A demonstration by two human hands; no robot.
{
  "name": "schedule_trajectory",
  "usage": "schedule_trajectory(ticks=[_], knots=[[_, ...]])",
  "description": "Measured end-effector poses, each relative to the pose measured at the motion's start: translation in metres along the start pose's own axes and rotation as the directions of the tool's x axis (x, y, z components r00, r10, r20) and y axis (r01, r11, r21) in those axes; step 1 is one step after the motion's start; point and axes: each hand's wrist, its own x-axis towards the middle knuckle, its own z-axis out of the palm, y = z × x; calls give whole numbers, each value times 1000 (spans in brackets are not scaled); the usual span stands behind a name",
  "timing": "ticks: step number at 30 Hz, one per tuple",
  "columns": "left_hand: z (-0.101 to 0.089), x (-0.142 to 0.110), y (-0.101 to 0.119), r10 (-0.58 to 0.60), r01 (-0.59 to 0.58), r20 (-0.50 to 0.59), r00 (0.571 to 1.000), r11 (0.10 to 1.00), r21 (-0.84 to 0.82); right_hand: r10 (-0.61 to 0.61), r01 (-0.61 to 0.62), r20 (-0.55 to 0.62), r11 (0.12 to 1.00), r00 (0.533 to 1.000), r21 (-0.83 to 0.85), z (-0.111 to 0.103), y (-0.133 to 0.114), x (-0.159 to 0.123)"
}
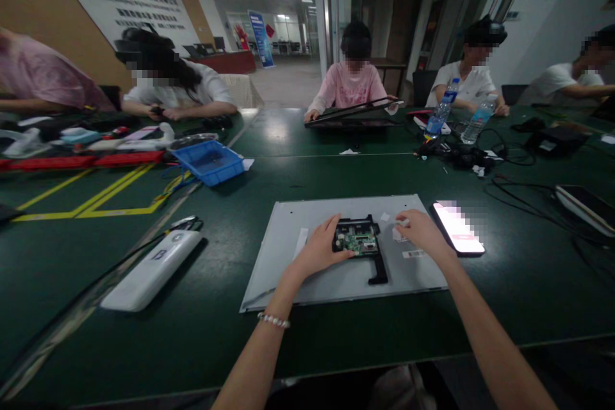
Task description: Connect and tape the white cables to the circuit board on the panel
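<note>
A flat grey panel [283, 256], like the back of a screen, lies on the green table in front of me. On it rests a black bracket [378, 269] with a green circuit board [359, 242] set in it. My left hand [321, 248] grips the left side of the board and bracket between thumb and fingers. Over the right part of the panel, my right hand [417, 229] has its fingertips drawn together beside some white paper scraps [398, 234]. Whatever sits between those fingertips is too small to make out.
A lit phone [459, 227] lies right of the panel, a white power bank [152, 269] with cables to the left. Farther off are a blue basket [211, 163], water bottles [441, 109] and tangled black cables [461, 155]. Across the table, a person [353, 86] holds a dark panel; others sit alongside.
</note>
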Motion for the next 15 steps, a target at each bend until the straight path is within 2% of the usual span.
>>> schedule_trajectory(ticks=[6,10,13,15], knots=[[1,0,-1,-11,11,1,1000,1000,-16,-116,107,-22,967,993,-232,7,-23,15],[2,-2,-2,-23,22,-7,1000,999,-25,-119,112,4,922,993,-370,10,-27,15],[2,-2,-2,-22,21,-11,1000,1000,-23,-131,115,-17,917,991,-383,9,-29,13],[2,-2,-2,-17,17,-12,1000,1000,-22,-181,151,-57,925,982,-349,7,-34,15]])
